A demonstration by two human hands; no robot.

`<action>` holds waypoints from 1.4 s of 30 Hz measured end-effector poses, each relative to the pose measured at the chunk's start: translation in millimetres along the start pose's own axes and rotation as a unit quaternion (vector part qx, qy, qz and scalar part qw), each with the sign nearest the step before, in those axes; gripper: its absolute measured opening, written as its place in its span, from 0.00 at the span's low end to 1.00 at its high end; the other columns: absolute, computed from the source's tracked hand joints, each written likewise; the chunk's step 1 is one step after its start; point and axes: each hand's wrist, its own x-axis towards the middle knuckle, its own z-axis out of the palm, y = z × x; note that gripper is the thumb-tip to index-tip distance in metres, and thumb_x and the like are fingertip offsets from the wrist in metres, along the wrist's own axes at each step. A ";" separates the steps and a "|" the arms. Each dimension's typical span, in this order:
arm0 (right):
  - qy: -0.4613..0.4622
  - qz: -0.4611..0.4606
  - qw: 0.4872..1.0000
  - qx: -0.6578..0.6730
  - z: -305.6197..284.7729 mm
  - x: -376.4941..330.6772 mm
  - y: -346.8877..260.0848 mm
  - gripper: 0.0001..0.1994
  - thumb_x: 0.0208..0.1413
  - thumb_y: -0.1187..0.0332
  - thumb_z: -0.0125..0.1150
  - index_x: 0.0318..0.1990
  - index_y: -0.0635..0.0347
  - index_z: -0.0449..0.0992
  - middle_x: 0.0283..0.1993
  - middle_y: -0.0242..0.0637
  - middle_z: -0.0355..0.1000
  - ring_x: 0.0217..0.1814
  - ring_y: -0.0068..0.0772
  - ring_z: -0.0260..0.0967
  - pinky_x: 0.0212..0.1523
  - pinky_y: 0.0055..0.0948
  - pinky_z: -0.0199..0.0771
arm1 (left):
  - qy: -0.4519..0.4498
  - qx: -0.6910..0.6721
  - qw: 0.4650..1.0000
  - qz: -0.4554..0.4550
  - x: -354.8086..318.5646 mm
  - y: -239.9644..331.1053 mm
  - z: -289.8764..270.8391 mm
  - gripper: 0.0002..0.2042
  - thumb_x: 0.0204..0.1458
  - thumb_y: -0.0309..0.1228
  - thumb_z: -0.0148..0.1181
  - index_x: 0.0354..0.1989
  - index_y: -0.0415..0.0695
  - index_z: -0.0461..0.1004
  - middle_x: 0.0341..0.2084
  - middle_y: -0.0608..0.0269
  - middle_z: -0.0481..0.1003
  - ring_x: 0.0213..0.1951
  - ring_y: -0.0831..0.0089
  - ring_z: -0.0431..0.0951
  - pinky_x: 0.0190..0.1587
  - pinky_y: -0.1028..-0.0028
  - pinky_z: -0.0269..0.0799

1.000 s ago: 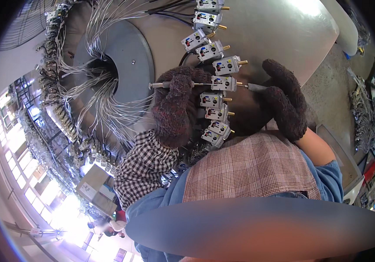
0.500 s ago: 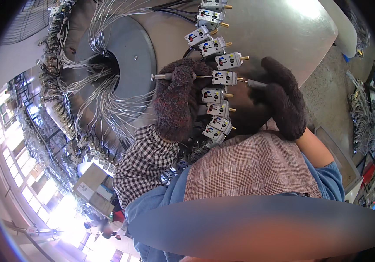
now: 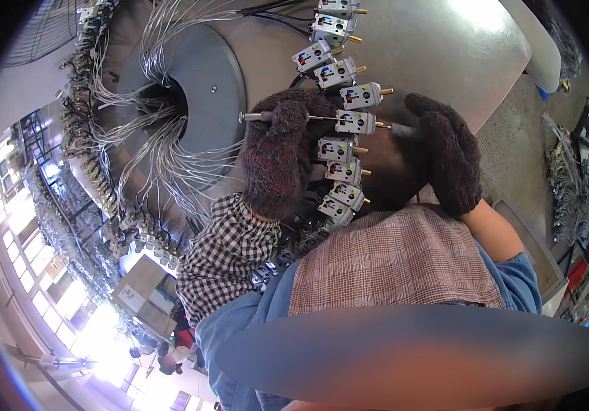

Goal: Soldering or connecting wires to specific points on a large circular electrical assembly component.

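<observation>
My left hand [image 3: 277, 151], in a dark knitted glove, is closed around a slim metal-handled screwdriver [image 3: 256, 117]. Its thin shaft reaches a small grey box with a brass stem [image 3: 356, 122], which looks like a thermostat. On the stem side, my gloved right hand [image 3: 450, 154] is closed on a grey cylindrical tool [image 3: 402, 131], whose end meets the brass stem or sits right at it. Gloved fingers hide most of both handles. More boxes of the same kind line up above and below, the nearest being one above [image 3: 361, 96] and one below [image 3: 336, 148].
These boxes follow the rim of a round metal table [image 3: 431, 48]. Many thin silvery tubes [image 3: 191, 161] run into the hole of a grey central disc [image 3: 222, 75]. A fan guard [image 3: 44, 34] is at upper left, a carton [image 3: 145, 291] at lower left, with people beyond.
My right hand has turned a little around the grey tool, its fingers shifting. My left hand and the screwdriver stay nearly in place at the same box.
</observation>
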 end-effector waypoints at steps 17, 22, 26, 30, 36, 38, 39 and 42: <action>-0.018 0.221 0.937 0.271 -1.5 5.6 -3.1 0.20 0.67 0.57 0.49 0.58 0.62 0.69 0.38 0.39 0.75 0.30 0.23 0.70 0.30 0.21 0.72 | 0.024 0.039 0.998 0.042 1.5 -10.1 -5.6 0.18 0.60 0.43 0.56 0.47 0.39 0.71 0.45 0.52 0.75 0.43 0.60 0.79 0.34 0.62 0.82; -0.041 0.194 0.948 0.248 -2.3 0.4 0.5 0.21 0.66 0.57 0.49 0.58 0.62 0.69 0.40 0.39 0.75 0.32 0.24 0.70 0.32 0.23 0.72 | -0.012 -0.016 1.000 -0.023 1.8 -5.8 -9.3 0.19 0.61 0.42 0.55 0.50 0.38 0.69 0.43 0.51 0.75 0.43 0.58 0.79 0.34 0.61 0.82; -0.007 0.144 0.965 0.221 1.8 1.7 4.2 0.21 0.66 0.59 0.50 0.61 0.62 0.66 0.38 0.39 0.75 0.32 0.24 0.70 0.33 0.24 0.72 | -0.033 -0.037 0.999 0.009 4.6 -5.9 -10.6 0.20 0.61 0.42 0.54 0.50 0.36 0.68 0.41 0.49 0.75 0.41 0.56 0.80 0.34 0.59 0.83; -0.002 0.233 0.914 0.332 0.4 -3.0 -3.5 0.22 0.65 0.63 0.52 0.63 0.62 0.63 0.38 0.39 0.73 0.35 0.26 0.70 0.36 0.25 0.73 | -0.023 -0.052 0.998 0.020 5.9 -6.5 -7.1 0.20 0.62 0.41 0.54 0.50 0.35 0.68 0.41 0.49 0.75 0.40 0.55 0.80 0.33 0.58 0.83; -0.036 0.221 0.946 0.233 -6.1 -2.0 -10.6 0.26 0.64 0.57 0.51 0.65 0.63 0.62 0.56 0.43 0.69 0.54 0.33 0.69 0.55 0.30 0.70 | -0.018 -0.051 0.999 0.010 3.4 -6.0 -7.7 0.20 0.62 0.42 0.53 0.50 0.36 0.68 0.41 0.49 0.75 0.40 0.55 0.80 0.33 0.57 0.84; -0.012 0.214 0.952 0.220 -0.1 1.0 -12.2 0.24 0.64 0.61 0.52 0.64 0.62 0.62 0.45 0.39 0.70 0.44 0.28 0.68 0.46 0.27 0.71 | 0.008 -0.036 0.999 -0.013 2.5 -2.4 -5.0 0.20 0.61 0.43 0.54 0.51 0.36 0.67 0.41 0.49 0.75 0.40 0.55 0.80 0.33 0.56 0.84; 0.012 0.208 0.956 0.206 1.6 1.8 -11.8 0.23 0.63 0.64 0.52 0.64 0.62 0.62 0.34 0.35 0.71 0.33 0.24 0.68 0.36 0.24 0.72 | 0.008 -0.036 0.999 -0.013 2.7 -1.0 -4.2 0.20 0.61 0.43 0.54 0.51 0.36 0.67 0.41 0.49 0.75 0.40 0.55 0.80 0.33 0.56 0.84; -0.014 0.222 0.926 0.306 -2.6 -4.5 -5.8 0.21 0.63 0.65 0.52 0.62 0.62 0.65 0.39 0.37 0.72 0.34 0.24 0.69 0.37 0.23 0.73 | -0.015 -0.032 0.999 -0.013 1.6 0.0 -3.5 0.22 0.61 0.43 0.54 0.53 0.36 0.65 0.42 0.48 0.74 0.41 0.54 0.80 0.33 0.56 0.84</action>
